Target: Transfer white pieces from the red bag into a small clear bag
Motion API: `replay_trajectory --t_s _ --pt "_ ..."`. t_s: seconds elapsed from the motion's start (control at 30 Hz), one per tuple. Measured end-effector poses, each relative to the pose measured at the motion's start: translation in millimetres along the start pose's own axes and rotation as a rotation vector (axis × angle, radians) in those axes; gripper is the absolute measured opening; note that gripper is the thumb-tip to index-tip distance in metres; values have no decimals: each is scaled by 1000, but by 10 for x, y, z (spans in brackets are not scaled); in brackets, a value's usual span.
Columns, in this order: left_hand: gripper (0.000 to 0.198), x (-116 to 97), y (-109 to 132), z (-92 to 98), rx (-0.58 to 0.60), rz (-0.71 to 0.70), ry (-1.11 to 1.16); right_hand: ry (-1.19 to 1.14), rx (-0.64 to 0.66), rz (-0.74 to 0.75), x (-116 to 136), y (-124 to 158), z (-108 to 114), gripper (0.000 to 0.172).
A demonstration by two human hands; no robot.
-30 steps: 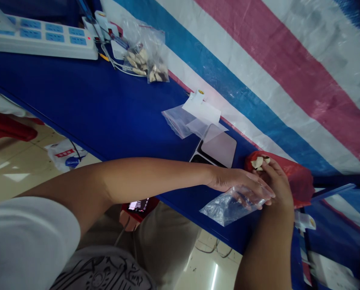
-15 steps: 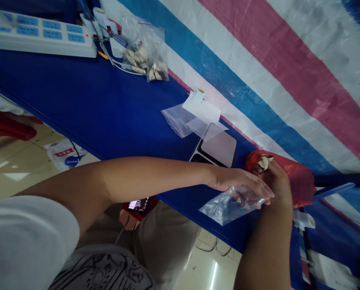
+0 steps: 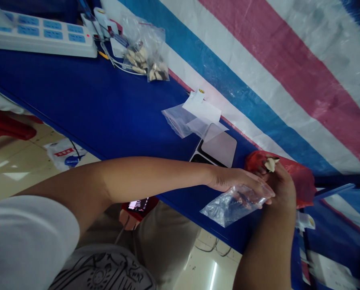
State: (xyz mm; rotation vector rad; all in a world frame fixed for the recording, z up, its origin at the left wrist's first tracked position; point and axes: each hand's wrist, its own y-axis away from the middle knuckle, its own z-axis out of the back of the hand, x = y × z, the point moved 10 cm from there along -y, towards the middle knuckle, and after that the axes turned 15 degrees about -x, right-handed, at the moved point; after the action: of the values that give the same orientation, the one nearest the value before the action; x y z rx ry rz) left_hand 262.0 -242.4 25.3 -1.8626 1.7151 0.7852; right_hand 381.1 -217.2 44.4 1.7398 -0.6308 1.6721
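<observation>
Fingertips of the right hand (image 3: pixel 278 183) pinch pale pieces (image 3: pixel 270 164) over the red bag (image 3: pixel 301 179); the left hand (image 3: pixel 238 181) grips a clear bag (image 3: pixel 228 205) (mouth probably facing right, though blurred). Hold that mouth wide beside the scale (image 3: pixel 218 148).

Looks like a makeshift packing or weighing station rather than a home or office. Blue worktable (image 3: pixel 86 104) backed by a striped woven tarpaulin (image 3: pixel 288 60) in pink, white and blue, hung as a partition. Small digital scale (image 3: pixel 218 148) on the table edge, with empty zip bags (image 3: pixel 186 121) just beside it and filled zip bags of pale pieces (image 3: pixel 145 60) further along. White multi-socket power strip (image 3: pixel 41 38) with cables at the far end. Glossy tiled floor (image 3: pixel 13 161) below, a printed plastic bag (image 3: pixel 65 155) lying on it.
</observation>
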Motion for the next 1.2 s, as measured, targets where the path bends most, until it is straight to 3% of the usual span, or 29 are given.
replay_trajectory --t_s 0.13,0.4,0.73,1.2 --pt "61 13 -13 7 -2 3 -1 -1 19 -21 -50 -45 14 24" --pt "56 3 -18 9 15 -5 -5 -14 -109 41 -9 -1 57 38" --pt "49 -8 5 -5 13 1 -13 -35 -114 44 21 25 16 28" --pt "55 6 -32 42 2 -15 3 109 -205 102 59 35 117 36"
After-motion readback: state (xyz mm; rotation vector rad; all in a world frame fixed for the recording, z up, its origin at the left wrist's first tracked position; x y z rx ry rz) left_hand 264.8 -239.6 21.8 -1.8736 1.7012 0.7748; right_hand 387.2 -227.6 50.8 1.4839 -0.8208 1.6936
